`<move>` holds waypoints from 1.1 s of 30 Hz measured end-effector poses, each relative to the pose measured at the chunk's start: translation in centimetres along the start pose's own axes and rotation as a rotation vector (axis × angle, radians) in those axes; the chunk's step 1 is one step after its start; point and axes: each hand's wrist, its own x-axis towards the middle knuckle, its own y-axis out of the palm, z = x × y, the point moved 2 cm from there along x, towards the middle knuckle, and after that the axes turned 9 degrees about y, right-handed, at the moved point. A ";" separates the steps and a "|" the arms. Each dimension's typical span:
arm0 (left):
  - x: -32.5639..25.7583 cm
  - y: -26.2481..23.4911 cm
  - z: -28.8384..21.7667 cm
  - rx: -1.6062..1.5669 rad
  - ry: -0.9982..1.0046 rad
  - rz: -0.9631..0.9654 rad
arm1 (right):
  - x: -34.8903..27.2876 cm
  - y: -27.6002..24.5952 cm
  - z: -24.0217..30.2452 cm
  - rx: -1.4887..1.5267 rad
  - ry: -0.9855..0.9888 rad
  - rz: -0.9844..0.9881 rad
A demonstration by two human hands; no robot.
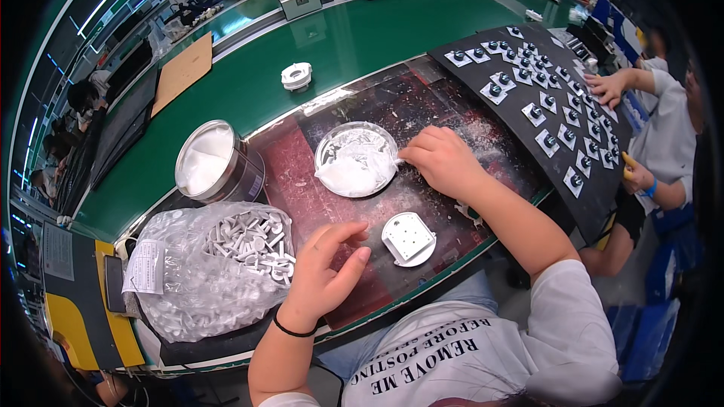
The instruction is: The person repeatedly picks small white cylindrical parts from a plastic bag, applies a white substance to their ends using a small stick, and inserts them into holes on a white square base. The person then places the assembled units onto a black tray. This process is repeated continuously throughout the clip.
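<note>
A round lid-like dish with a heap of white paste lies on the stained dark board. My right hand is at the dish's right rim. Its fingers are pinched together, with a bit of white at the fingertips; what they hold is too small to make out. My left hand hovers over the near part of the board, fingers apart and holding nothing. It is close to a clear plastic bag of small white plastic parts. Between my hands, nearer to me, a white round plastic part with small holes lies flat.
An open tin of white paste stands left of the dish. A white ring-shaped part rests on the green conveyor. On the right, a black sheet carries many small dark pieces on white squares, where another person's hand reaches in.
</note>
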 end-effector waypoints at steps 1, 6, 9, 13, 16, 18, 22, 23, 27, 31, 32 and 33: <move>0.0 0.0 0.0 -0.001 -0.002 0.000 | 0.0 0.0 0.0 -0.001 0.003 0.005; 0.0 0.0 -0.1 0.011 0.006 0.008 | -0.2 -0.1 -0.1 0.016 0.023 0.015; 0.1 0.0 0.0 0.013 0.023 -0.004 | -0.2 -0.4 -0.1 0.090 0.091 0.020; 0.1 0.0 -0.2 0.000 0.009 0.018 | -0.1 -0.7 -0.3 0.186 0.134 0.053; 0.0 0.0 0.0 0.006 0.012 0.015 | 0.0 -0.7 -0.1 0.191 0.153 0.040; 0.1 0.0 -0.1 0.004 0.002 0.014 | 0.0 -0.4 -0.3 0.175 0.143 0.015; 0.2 0.0 0.0 0.029 0.031 -0.001 | 0.2 -0.3 0.1 0.132 0.100 0.017; 0.2 0.0 0.0 0.027 0.027 -0.001 | 0.1 -0.2 0.1 0.127 0.095 0.013; 0.1 0.0 -0.1 0.015 0.003 0.017 | -0.1 0.1 -0.1 0.103 0.089 0.021; 0.2 0.1 -0.1 0.006 -0.009 0.030 | -0.2 0.2 -0.2 0.098 0.087 0.034; 0.1 0.0 -0.1 0.009 -0.010 0.027 | -0.3 0.2 -0.2 0.099 0.088 0.036; 0.2 0.0 -0.1 0.012 -0.011 0.024 | -0.3 0.2 -0.3 0.100 0.089 0.038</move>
